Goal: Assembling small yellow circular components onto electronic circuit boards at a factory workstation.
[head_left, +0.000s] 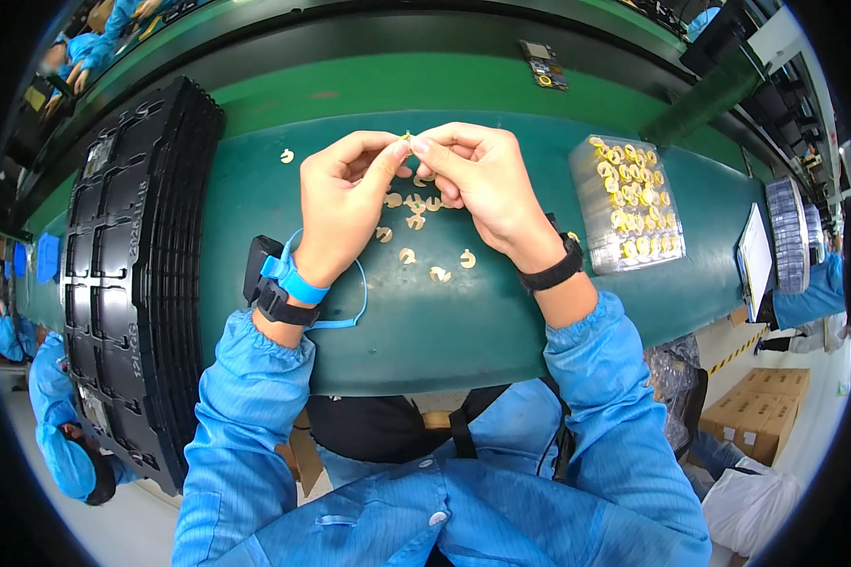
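My left hand [343,194] and my right hand [487,180] meet fingertip to fingertip above the green work surface. Between their pinched thumbs and forefingers is a small yellowish piece [408,139], mostly hidden by the fingers. Several loose cream-coloured, notched round pieces [415,222] lie beneath and in front of my hands, and one more [286,156] sits off to the left. On the right, a clear plastic tray [587,203] carries rows of yellow-and-cream pieces. A blue wrist strap with a cord circles my left wrist.
A tall stack of black plastic trays [113,246] stands along the left. A small circuit board [544,66] lies on the far ledge. Clear reels [787,236] and a white clipboard [755,260] are at the right edge. Cardboard boxes [756,411] stand on the floor; other people work nearby.
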The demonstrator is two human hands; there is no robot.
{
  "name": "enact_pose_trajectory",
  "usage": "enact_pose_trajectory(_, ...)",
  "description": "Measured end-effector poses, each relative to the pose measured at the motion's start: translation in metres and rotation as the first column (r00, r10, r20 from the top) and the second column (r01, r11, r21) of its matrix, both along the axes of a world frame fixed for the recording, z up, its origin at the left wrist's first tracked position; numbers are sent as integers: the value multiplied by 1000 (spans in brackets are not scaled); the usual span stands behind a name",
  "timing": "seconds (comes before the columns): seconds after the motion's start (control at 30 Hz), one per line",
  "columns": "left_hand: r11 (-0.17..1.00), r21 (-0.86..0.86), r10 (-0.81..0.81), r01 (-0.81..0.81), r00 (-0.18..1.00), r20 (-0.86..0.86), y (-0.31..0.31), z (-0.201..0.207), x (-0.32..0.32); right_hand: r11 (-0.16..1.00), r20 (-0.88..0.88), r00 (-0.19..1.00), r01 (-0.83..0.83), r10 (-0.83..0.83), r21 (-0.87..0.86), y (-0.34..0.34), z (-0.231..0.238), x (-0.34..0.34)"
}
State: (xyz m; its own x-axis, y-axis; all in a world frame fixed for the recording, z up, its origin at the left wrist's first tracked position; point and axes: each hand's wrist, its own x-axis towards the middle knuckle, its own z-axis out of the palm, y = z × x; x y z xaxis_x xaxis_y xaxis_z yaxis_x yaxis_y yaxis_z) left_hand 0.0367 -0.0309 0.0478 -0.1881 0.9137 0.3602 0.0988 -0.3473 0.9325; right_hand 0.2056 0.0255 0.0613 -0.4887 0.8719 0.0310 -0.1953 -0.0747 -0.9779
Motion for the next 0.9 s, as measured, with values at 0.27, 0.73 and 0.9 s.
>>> enact_pose_trajectory(0.27, 998, 42, 37, -36, 999, -20, 2, -9, -3, 931, 190, 958, 144, -217, 335, -11, 7, -7)
enact_pose_trajectory(0.73, 972, -154, 177, -175, 984, -4, -69, 86, -52, 983, -135, 987, 111, -91, 145, 11, -9, -1)
enact_pose_trajectory(0.9, 729, 320, 657, -606, 485, -577, -186, 178, -126, 958, 84, 988, 103, -130, 267, 3, -17, -5)
